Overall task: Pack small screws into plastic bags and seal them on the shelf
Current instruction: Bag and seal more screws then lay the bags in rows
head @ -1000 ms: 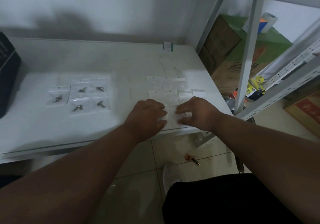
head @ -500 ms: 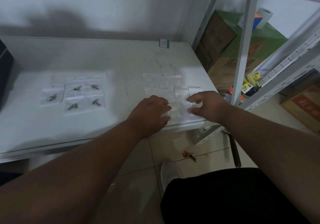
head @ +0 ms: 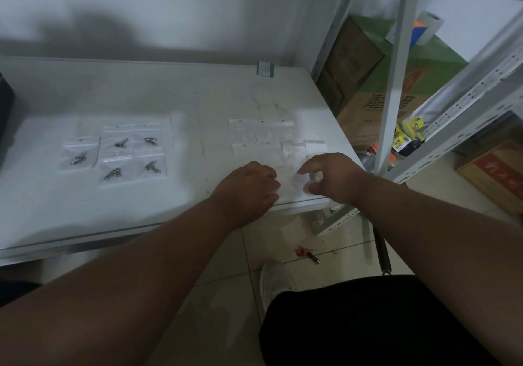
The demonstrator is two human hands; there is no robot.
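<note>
Several small clear bags with screws inside (head: 116,152) lie in two rows on the left of the white shelf (head: 181,99). Several empty clear plastic bags (head: 260,136) lie spread on the right part, near the front edge. My left hand (head: 246,188) rests knuckles up on the nearest empty bags. My right hand (head: 331,180) hovers over a small bag (head: 300,181) at the shelf's front right corner, thumb and forefinger curled apart around it. The picture is blurred, so whether the fingers pinch the bag is unclear.
A small green-edged packet (head: 265,69) lies at the back of the shelf. A black box (head: 5,116) stands at the far left. Metal shelf uprights (head: 396,76) rise on the right, with cardboard boxes (head: 356,62) behind. Tiled floor and my white shoe (head: 273,280) are below.
My right hand has lifted from flat on the bags and curled its fingers over a bag at the corner. My left hand stays pressed on the bags. The view shifted slightly.
</note>
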